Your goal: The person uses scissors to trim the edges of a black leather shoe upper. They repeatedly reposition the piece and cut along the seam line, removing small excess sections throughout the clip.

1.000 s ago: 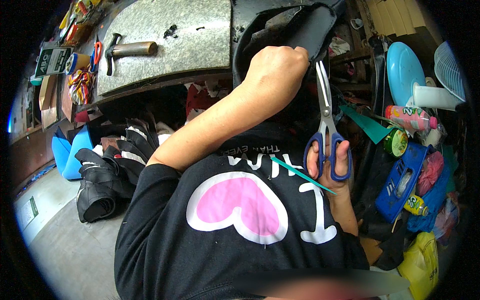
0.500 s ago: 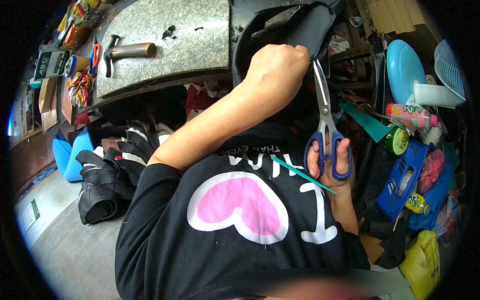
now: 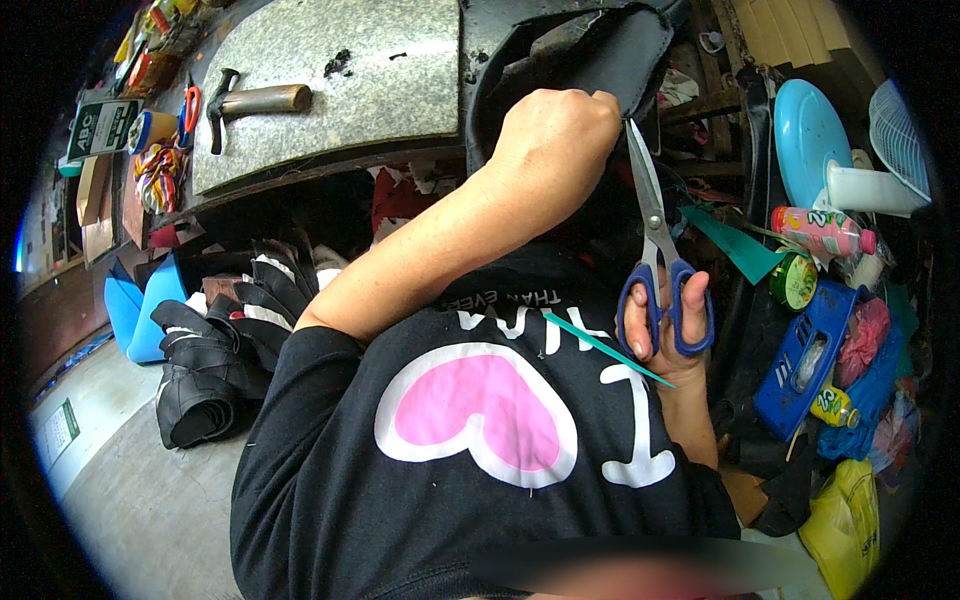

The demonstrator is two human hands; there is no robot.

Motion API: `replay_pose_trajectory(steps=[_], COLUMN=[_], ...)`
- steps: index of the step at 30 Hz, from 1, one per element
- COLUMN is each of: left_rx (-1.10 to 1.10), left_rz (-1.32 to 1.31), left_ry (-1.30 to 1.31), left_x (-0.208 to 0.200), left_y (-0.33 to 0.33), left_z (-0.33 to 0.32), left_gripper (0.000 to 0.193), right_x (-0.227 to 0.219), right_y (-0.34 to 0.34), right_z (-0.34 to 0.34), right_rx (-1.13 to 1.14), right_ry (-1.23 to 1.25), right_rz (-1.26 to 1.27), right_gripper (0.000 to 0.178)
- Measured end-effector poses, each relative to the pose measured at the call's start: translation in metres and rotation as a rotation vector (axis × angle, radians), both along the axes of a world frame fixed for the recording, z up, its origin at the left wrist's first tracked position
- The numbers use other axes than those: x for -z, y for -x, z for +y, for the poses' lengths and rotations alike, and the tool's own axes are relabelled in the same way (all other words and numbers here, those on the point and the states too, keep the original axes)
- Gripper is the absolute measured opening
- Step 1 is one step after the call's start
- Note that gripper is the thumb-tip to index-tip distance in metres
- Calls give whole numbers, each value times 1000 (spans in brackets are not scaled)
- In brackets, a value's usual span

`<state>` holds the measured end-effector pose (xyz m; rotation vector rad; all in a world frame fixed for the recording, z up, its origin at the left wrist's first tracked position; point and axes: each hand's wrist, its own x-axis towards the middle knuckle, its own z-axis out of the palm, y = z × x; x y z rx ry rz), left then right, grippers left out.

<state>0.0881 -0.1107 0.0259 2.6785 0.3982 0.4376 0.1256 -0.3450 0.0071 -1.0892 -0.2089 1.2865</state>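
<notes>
Closed in a fist, my left hand (image 3: pixel 560 135) is at the near edge of a black sheet of flexible material (image 3: pixel 635 50), which curves up behind it. The fingers are turned away from view, but the fist seems to grip the sheet's edge. My right hand (image 3: pixel 675 345) has its thumb and fingers through the blue handles of a pair of scissors (image 3: pixel 652 225). The blades point away from me, their tips close beside the left fist at the sheet's edge. A thin green strip (image 3: pixel 608 350) lies across my black shirt near the right wrist.
A hammer (image 3: pixel 262 100) rests on a grey speckled slab (image 3: pixel 380 60) at the far left. Rolled black pieces (image 3: pixel 205 400) lie below it. To the right are a blue fan (image 3: pixel 808 140), a pink bottle (image 3: pixel 820 232), a blue plastic case (image 3: pixel 808 355) and a yellow bag (image 3: pixel 845 520).
My right hand and the scissors' handles have shifted slightly to the right, with the blades turning a little. The left fist stays almost in place at the black sheet.
</notes>
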Motion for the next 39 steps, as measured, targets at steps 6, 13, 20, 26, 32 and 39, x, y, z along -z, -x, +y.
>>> replay_pose_trajectory(steps=[6,13,20,26,32,39], left_rx=[7,-3,37,41,104,50], left_rz=[-5,36,71,21,70,93], left_ry=[-15,-32,-57,-42,2,76], left_x=[1,-3,-10,-8,-15,-20], left_y=[-1,-3,-3,-5,-9,-45], left_z=[0,-3,-5,0,29,48], left_gripper=[19,11,8,10,21,38], right_x=[-2,0,-3,-5,-5,-18], right_y=[0,5,13,19,5,-2], right_z=[1,6,20,27,27,26], right_rx=[-4,18,34,30,33,28], right_ry=[13,5,40,123,72,164], right_rz=[-43,-26,-69,-216,-182,-366], right_gripper=[75,74,73,71,66,56])
